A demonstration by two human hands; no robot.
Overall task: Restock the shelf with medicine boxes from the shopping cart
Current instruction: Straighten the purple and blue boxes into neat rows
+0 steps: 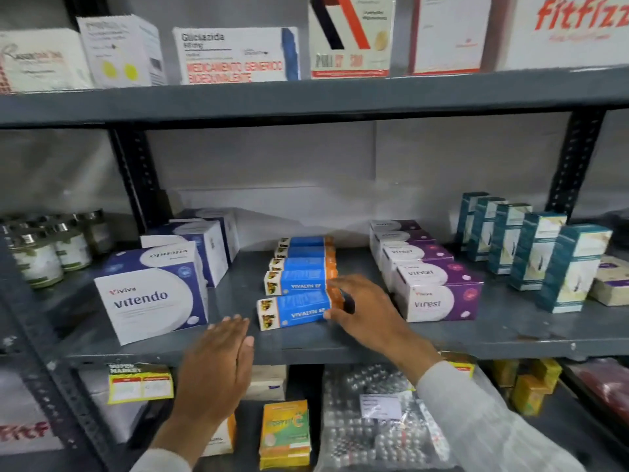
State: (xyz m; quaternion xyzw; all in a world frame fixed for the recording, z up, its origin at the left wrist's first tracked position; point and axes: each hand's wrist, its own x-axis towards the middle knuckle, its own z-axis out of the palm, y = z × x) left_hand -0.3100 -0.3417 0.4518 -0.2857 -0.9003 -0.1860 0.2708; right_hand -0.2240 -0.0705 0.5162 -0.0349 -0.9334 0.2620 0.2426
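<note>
Both forearms enter from the bottom edge, nearest the lens. Left hand [218, 366]: flat, fingers together, palm facing right, holding nothing; it hovers over the front lip of the middle shelf [340, 345], just left of the front blue box [293, 310]. Right hand [367, 311]: thumb and fingers closed round the orange right end of that box, which lies on the shelf board at the head of a row of like blue boxes [301, 264] running back towards the wall. Shopping cart: not in view.

Risks, judged:
- Front box sits slightly askew to its row and close to the lip. A push from the right hand with no stop from the left could slide it off the edge.
- Right wrist is close to the purple boxes [437, 294]; a wide withdrawal could knock the front one.
- Large white-and-blue box [153, 294] is angled near the left hand; a sweep could turn it further.

Surface: grey painted metal board, smooth, bare between rows, so cartons should slide easily.

Room: grey metal racking against a pale wall; cartons on the tier above; blister packs [374, 420] and small yellow cartons [286, 432] on the tier below.
</note>
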